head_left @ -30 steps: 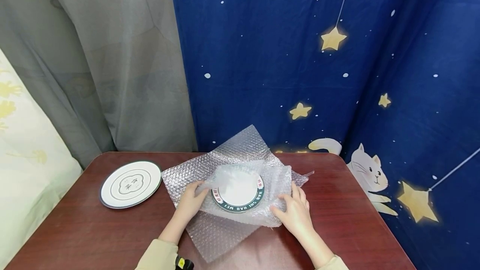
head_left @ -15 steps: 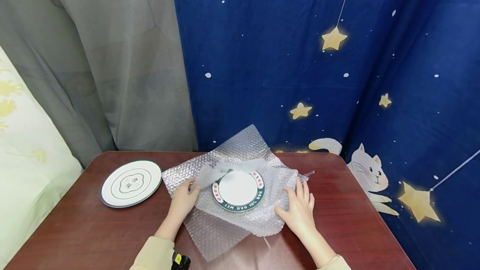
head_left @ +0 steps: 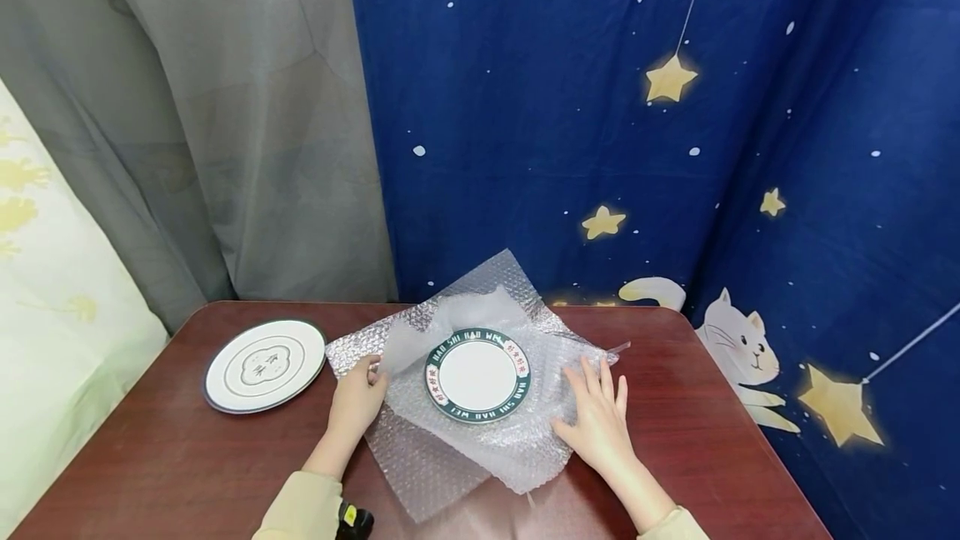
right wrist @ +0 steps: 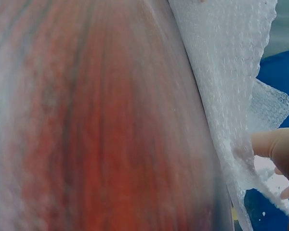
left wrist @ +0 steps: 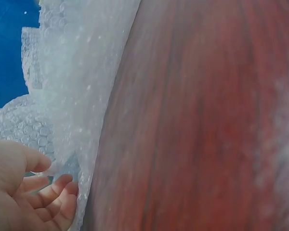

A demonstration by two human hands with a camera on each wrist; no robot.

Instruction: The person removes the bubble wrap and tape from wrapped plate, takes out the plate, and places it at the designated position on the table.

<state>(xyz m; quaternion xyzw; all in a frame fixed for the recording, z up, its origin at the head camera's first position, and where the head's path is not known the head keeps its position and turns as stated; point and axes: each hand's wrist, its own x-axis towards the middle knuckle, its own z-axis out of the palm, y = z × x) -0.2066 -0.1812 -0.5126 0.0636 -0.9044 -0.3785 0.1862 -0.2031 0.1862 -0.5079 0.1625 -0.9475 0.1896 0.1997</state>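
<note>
A small white plate [head_left: 477,376] with a green lettered rim lies face up on an unfolded sheet of bubble wrap [head_left: 517,452]. Nothing covers its top. Beneath is a second bubble wrap sheet [head_left: 431,465], set at another angle. My left hand [head_left: 356,402] is at the upper sheet's left side, and its curled fingers and thumb pinch the edge. In the left wrist view a bit of wrap shows between thumb and fingers. My right hand [head_left: 597,419] rests with spread fingers on the wrap's right side; its thumb [right wrist: 262,144] touches the sheet in the right wrist view.
A larger white plate [head_left: 264,366] with a dark rim sits at the table's left. The reddish-brown table [head_left: 697,440] backs onto a grey curtain [head_left: 262,148] and a blue starry curtain [head_left: 525,123]. A black device [head_left: 352,521] is at the left sleeve.
The wrap flap that covered the plate's far part has been drawn back, baring the whole plate. My left hand has moved left and slightly nearer; the right hand's fingers have spread out.
</note>
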